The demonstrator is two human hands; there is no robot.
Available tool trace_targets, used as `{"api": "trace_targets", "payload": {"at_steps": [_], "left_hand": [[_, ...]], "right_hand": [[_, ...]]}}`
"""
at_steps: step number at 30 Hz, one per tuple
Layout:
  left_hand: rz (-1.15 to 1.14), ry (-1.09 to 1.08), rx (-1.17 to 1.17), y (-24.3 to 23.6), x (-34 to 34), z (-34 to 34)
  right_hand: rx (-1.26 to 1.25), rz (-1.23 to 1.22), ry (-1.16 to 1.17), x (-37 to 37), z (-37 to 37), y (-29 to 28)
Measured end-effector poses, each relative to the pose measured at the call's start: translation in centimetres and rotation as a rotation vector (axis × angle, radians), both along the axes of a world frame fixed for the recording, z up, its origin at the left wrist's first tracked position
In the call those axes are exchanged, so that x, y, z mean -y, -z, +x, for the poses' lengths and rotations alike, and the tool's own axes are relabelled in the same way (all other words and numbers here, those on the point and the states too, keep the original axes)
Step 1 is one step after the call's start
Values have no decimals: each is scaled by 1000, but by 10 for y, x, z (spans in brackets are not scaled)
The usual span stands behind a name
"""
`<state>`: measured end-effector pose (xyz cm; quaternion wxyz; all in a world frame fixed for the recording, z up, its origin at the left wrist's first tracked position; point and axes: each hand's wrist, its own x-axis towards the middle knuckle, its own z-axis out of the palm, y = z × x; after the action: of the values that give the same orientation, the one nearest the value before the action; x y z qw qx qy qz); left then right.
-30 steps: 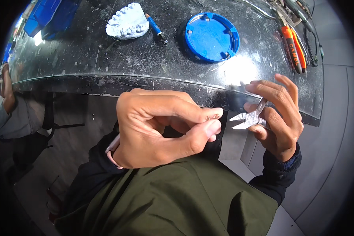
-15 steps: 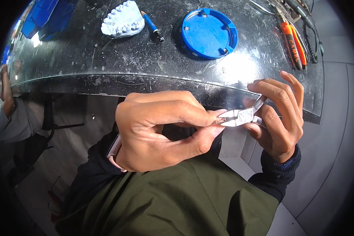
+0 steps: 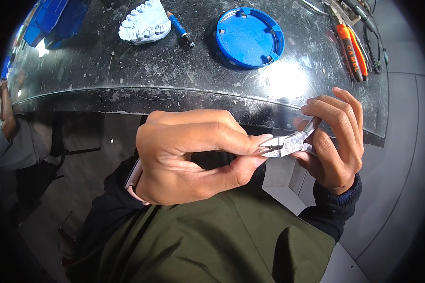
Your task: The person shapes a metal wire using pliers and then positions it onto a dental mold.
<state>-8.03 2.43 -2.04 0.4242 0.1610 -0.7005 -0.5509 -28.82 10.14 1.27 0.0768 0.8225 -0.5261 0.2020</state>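
Observation:
My left hand (image 3: 189, 155) pinches a small bent wire (image 3: 264, 147) between thumb and index finger, just in front of the bench edge. My right hand (image 3: 335, 141) grips small metal pliers (image 3: 293, 142), fingers wrapped round the handles; their jaws point left and meet the wire at my left fingertips. Whether the jaws are closed on it I cannot tell. Beyond the hands on the bench (image 3: 174, 70) lie a white plaster dental cast (image 3: 144, 26), a blue pencil-like stick with a dark end (image 3: 179, 28) and a round blue shallow dish (image 3: 248, 40).
Orange-handled tools (image 3: 353, 54), other metal tools and a black cable (image 3: 373, 52) lie at the right. Blue plastic objects (image 3: 45, 23) are at the back left. Another person's arm (image 3: 7, 113) and a dark chair frame (image 3: 56, 146) show at far left.
The pliers in my right hand have moved left onto the wire, their jaws now at my left fingertips. My left hand has shifted slightly. The bench items appear a little higher in view.

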Motion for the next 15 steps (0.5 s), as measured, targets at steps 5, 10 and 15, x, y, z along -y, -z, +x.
{"api": "trace_targets", "payload": {"at_steps": [5,10,15], "left_hand": [[-49,24,-18,-1,0,2],[6,-12,17,-1,-5,3],[-110,105,-32,2,1,5]], "right_hand": [[84,-34,-82,2,-3,4],[99,-33,-100,1,-4,4],[84,7,-64,-2,-3,-4]]}}
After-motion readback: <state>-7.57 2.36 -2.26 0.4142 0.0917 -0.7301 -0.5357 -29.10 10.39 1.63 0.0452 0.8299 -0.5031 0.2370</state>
